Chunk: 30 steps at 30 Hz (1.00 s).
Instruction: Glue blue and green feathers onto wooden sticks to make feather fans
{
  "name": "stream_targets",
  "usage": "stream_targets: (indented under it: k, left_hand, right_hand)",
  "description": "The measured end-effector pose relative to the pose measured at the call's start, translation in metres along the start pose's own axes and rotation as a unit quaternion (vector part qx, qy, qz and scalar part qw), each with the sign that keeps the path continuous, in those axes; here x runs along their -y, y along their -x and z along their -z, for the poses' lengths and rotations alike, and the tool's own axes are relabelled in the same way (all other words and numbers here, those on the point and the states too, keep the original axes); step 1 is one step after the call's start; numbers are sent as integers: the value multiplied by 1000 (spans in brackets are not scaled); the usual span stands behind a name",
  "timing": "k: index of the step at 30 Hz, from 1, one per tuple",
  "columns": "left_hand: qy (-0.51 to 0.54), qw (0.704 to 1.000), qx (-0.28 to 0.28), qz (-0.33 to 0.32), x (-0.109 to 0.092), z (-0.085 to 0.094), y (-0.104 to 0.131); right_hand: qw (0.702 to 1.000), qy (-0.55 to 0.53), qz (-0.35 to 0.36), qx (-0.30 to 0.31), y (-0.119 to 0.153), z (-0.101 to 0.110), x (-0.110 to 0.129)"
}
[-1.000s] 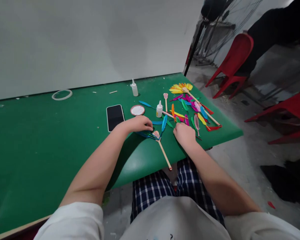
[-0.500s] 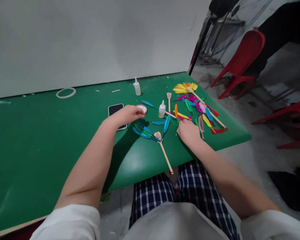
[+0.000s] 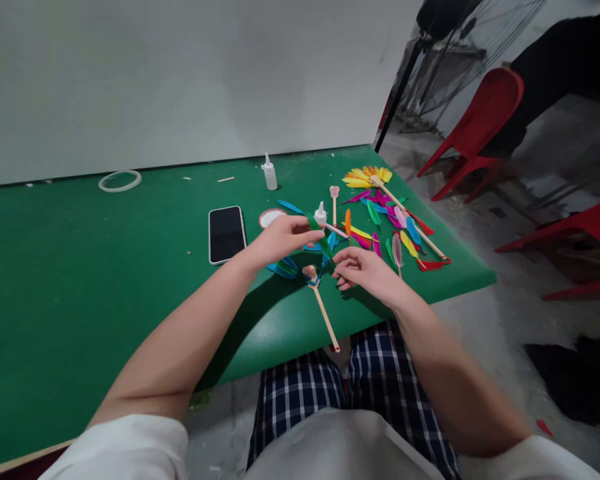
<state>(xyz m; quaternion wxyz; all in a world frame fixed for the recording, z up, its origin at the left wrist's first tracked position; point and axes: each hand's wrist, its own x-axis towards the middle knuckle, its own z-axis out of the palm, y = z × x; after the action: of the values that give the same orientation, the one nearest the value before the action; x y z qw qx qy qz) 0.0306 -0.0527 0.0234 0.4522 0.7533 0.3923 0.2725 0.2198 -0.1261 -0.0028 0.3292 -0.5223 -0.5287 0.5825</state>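
Note:
A green feather (image 3: 326, 248) is held up over the table between my two hands. My right hand (image 3: 363, 272) is closed in a pinch on its lower quill end. At the upper part, the thumb and fingers of my left hand (image 3: 287, 238) close around the feather. Just below lies a wooden stick (image 3: 326, 319) with a heart-shaped top (image 3: 310, 273). Blue and green feathers (image 3: 283, 268) fan out from that top, partly covered by my left hand. Behind my fingers stands a white glue bottle (image 3: 321, 215), its lower part hidden.
A phone (image 3: 227, 235) and a round white disc with a reddish rim (image 3: 270, 217) lie to the left. Another glue bottle (image 3: 270, 173) stands farther back. Loose coloured feathers (image 3: 375, 213) and a yellow feather fan (image 3: 367, 177) lie right. A tape ring (image 3: 120, 181) is far left.
My right hand has lifted the green feather from the loose feathers and moved left. My left hand has moved right from beside the disc to the feather, uncovering the phone.

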Motion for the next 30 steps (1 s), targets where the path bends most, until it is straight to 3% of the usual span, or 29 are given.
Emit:
stream_targets:
  k: [4,7,10,13,17,25,30]
  left_hand:
    - [37,997,-50,38,6,-6,-3]
    - [54,994,-67,67,10,0,-4]
    - [30,997,-41,66,12,7,-4]
    - [-2,999,4,54,14,11,-4]
    - [-36,998,36,49,16,9,-5]
    - [-83,994,42,55,19,2,-7]
    - [-16,998,-7,65,22,8,-7]
  right_hand:
    - [999,-48,-3,7,-2,-4,-4]
    - [996,-76,18,-37,-2,0,-12]
    - [986,-97,40,-133,1,3,-24]
    - [976,-110,47,-182,5,3,-36]
    - [976,-88,57,-189,8,-2,-46]
    - [979,51,72,-184,13,-17,-51]
    - [972,107,100,-183,15,-20,-55]
